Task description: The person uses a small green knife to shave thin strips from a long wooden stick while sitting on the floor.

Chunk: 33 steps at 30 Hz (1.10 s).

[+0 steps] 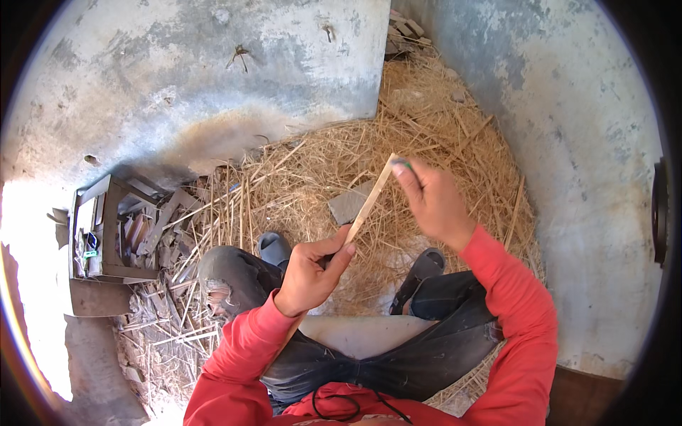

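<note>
Pale tan, our strip (371,201) slants above the straw (305,177), pinched by our left hand (312,275) between thumb and fingers; we should brace it firmly while our right hand (439,206), curled around a green thing (405,162), is at its tip.

From my remote post I see the left hand (312,273) nearer the body, thumb and forefinger pinched, tips pointing up and rightward. I watch the right hand (442,207) farther out and higher, thumb extended leftward beside curled fingers. The right arm (522,302) bends at the elbow.
</note>
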### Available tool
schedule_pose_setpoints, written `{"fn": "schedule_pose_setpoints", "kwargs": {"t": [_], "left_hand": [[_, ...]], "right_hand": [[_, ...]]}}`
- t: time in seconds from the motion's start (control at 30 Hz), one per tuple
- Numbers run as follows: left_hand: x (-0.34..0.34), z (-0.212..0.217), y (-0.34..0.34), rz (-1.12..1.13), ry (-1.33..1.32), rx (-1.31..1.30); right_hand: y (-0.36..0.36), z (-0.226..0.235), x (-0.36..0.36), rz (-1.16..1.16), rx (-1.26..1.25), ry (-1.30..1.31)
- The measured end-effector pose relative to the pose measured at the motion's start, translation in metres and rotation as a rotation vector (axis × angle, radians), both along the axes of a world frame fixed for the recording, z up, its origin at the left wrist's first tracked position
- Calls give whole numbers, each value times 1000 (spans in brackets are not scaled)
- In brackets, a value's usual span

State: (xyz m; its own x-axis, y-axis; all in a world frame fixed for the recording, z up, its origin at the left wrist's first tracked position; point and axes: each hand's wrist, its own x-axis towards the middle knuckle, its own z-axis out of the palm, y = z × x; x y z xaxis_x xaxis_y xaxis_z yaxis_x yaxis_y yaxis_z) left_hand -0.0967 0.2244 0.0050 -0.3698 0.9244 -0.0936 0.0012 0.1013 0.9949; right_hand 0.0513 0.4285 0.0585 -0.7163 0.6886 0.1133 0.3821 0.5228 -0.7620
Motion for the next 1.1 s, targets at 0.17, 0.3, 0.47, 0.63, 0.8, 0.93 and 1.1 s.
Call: {"fn": "schedule_pose_setpoints", "kwargs": {"t": [0.17, 0.3, 0.47, 0.63, 0.8, 0.93, 1.1], "left_hand": [[-3, -4, -1, 8, -34, 12], [-4, -5, 1, -13, -94, 11], [-5, -4, 0, 21, -85, 20], [-4, -3, 9, 6, -102, 52], [-9, 3, 9, -22, -160, 82], [-13, 8, 13, -72, -238, 77], [-8, 9, 14, -176, -209, 57]], "right_hand": [[-19, -19, -3, 138, 56, 27], [-19, -25, -8, 128, 46, 152], [-27, -13, -9, 142, -7, 35], [-38, -36, -9, 174, -144, 198], [-32, -14, 0, 417, -686, -16], [-25, -4, 9, 350, -785, 19], [-14, -6, 2, 71, -308, 251]]}}
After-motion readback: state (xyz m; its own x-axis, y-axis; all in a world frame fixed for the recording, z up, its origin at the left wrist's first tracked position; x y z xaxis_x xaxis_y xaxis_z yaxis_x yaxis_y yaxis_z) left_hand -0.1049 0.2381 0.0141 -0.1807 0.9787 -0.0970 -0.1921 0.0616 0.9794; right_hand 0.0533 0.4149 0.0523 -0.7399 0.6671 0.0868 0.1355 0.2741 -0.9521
